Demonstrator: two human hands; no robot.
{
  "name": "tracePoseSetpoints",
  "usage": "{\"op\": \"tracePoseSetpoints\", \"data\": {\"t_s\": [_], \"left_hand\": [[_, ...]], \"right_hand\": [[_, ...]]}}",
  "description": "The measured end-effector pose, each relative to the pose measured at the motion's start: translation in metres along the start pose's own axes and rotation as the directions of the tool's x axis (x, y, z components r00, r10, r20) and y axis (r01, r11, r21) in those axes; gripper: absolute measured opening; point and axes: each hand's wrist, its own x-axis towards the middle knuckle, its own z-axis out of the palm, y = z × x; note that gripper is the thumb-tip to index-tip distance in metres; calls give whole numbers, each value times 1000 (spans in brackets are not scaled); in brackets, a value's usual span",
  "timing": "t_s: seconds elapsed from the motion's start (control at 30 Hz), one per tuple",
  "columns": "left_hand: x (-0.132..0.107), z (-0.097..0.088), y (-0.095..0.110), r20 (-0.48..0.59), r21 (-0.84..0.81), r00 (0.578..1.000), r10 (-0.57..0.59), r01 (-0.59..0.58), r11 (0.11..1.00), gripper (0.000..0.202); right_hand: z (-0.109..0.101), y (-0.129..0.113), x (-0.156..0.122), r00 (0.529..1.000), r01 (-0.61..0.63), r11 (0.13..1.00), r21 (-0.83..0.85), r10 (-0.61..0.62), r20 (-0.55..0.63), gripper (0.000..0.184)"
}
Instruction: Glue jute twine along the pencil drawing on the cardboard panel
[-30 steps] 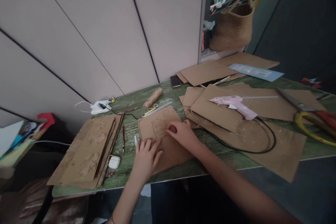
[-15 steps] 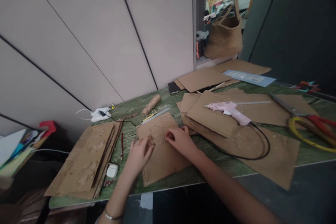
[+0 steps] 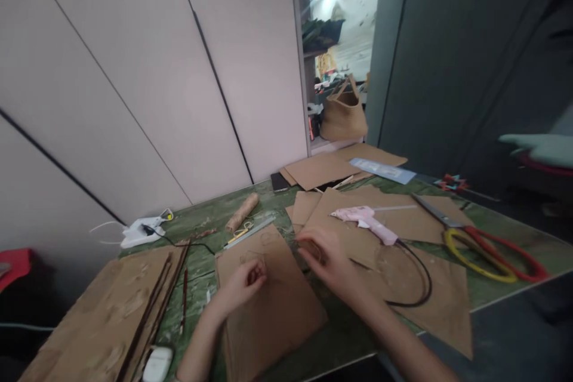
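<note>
My left hand is closed, its fingers curled over the upper left part of a cardboard sheet with loops of thin twine on it. What the fingertips hold, if anything, is hidden. To the right, my right hand is raised near the sheet's edge, thumb and fingers bent towards each other in a pinch. Anything between them is too fine to make out. Behind the sheet lie a roll of twine, a yellow pencil and a grey ruler.
A pink glue gun rests on cardboard pieces, its black cable looping forward. Large scissors lie at the right. At the left are stacked cardboard, a dark red pencil, a white case and a power strip.
The view has swung up and to the right. My hands have moved apart, the right one lifting away to the sheet's right edge while the left stays over the sheet.
</note>
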Motion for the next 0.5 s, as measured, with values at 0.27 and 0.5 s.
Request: {"op": "tracePoseSetpoints", "data": {"t_s": [0.27, 0.5], "left_hand": [[5, 16, -2, -29, 39, 999, 41, -40, 998, 5], [-1, 7, -21, -52, -112, 995, 87, -92, 989, 13]], "right_hand": [[-127, 106, -13, 891, -452, 827, -336, 402, -210, 39], [-125, 131, -3, 807, -503, 703, -503, 591, 19, 50]]}}
